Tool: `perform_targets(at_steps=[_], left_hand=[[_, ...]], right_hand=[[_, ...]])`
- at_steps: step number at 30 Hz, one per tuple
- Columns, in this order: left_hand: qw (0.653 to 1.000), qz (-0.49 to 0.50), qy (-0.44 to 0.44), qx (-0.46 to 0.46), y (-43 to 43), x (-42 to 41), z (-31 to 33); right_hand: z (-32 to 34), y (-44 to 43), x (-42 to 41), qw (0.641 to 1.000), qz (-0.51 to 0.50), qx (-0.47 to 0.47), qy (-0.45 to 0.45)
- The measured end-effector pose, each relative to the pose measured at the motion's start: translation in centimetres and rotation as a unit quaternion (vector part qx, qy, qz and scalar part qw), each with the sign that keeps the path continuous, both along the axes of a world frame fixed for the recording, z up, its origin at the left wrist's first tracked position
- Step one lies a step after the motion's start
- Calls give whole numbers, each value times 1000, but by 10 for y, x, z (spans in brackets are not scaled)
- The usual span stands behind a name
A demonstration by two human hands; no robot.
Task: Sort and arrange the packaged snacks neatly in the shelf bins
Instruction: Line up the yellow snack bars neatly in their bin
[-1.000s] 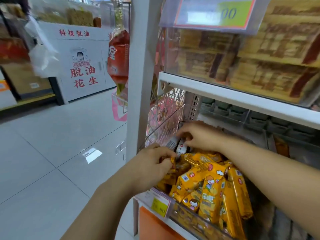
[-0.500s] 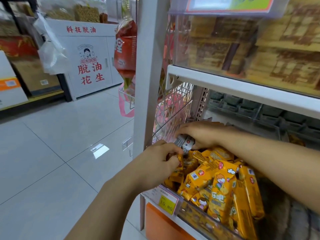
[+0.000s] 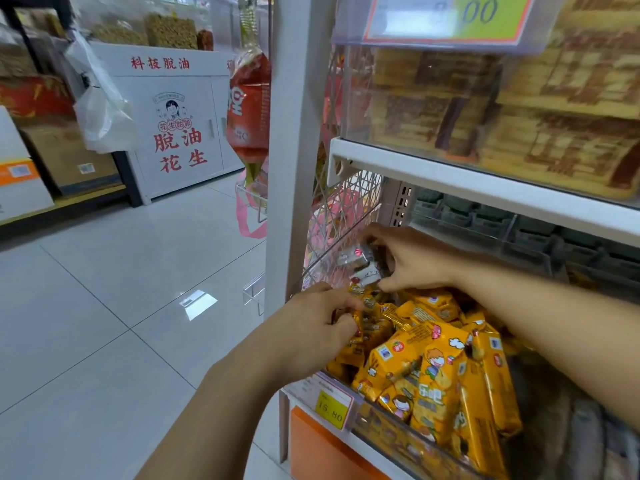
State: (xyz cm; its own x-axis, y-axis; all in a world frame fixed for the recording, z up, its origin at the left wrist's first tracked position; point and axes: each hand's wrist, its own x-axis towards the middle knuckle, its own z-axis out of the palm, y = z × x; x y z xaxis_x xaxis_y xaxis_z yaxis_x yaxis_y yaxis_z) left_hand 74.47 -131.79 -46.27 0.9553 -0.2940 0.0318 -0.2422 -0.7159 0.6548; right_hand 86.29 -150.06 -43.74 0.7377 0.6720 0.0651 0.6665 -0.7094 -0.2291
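Observation:
A clear-fronted shelf bin [image 3: 398, 436] holds a heap of yellow snack packs [image 3: 436, 368] with cartoon figures. My left hand [image 3: 311, 323] curls over the bin's left end and pinches a yellow pack [image 3: 360, 332] by its end. My right hand [image 3: 412, 261] reaches to the back left corner and grips two silver-white snack packs [image 3: 360, 263], lifted just above the yellow heap beside the white wire side panel [image 3: 343, 216].
A yellow price tag [image 3: 330, 408] hangs on the bin front. The white shelf board [image 3: 485, 181] sits close above my hands, carrying a clear bin of brown wafer packs [image 3: 502, 109]. A white upright post [image 3: 294, 150] stands left; tiled floor [image 3: 104, 323] lies beyond it.
My right hand has lifted the silver-white packs higher off the heap toward the back corner. My left hand stays on the yellow pack at the bin's left end.

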Motion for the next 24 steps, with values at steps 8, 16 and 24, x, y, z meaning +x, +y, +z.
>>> perform_targets(at_steps=[8,16,24], left_hand=[[992,59,-107,-17,-2,-15,6],[964,12,-220,-150,-62,-64,24],[972,-87,-200,-93,-145,-93,27]], right_hand=[[29,-17,-85,990,-69,121,-11],[55,-66,-180,980,-71,145,-120],[48,-174,-263,967,-194,41,-163]])
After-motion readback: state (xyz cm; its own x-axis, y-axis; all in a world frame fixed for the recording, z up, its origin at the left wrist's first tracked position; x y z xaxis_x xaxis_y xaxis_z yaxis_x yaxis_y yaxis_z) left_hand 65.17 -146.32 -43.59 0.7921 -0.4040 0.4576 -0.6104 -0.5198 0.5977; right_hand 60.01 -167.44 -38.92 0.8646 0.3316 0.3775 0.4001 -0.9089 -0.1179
